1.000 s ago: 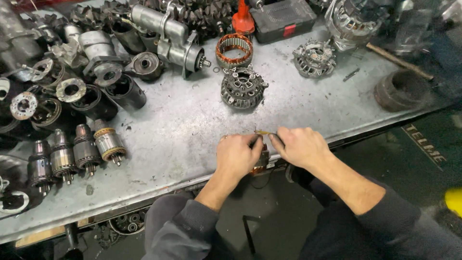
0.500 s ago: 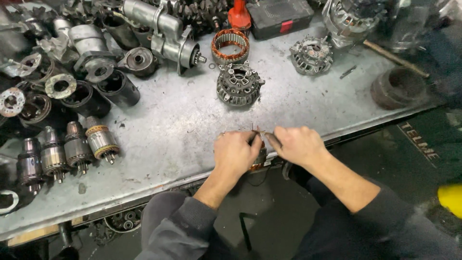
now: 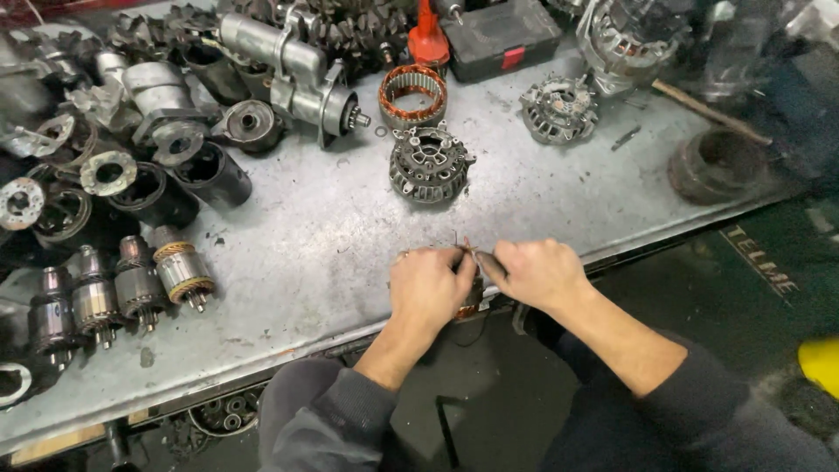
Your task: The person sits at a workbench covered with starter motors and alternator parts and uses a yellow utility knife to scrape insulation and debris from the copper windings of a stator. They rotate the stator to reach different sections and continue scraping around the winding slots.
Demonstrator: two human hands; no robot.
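Scuffed grey metal bench (image 3: 559, 188), cast ribbed alternator housing (image 3: 428, 163) & copper-wound ring (image 3: 412, 93) behind. Left hand (image 3: 428, 288) wrapped over small copper-banded part (image 3: 469, 303) at bench's near edge, mostly hidden. Right hand (image 3: 533, 273) pinching thin metal tool (image 3: 486, 260) against it.

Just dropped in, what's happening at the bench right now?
A person works at the near edge of a metal workbench. The left hand grips a small copper-wound part, mostly hidden. The right hand holds a thin tool to it. Armatures stand to the left; a round dark housing lies behind.
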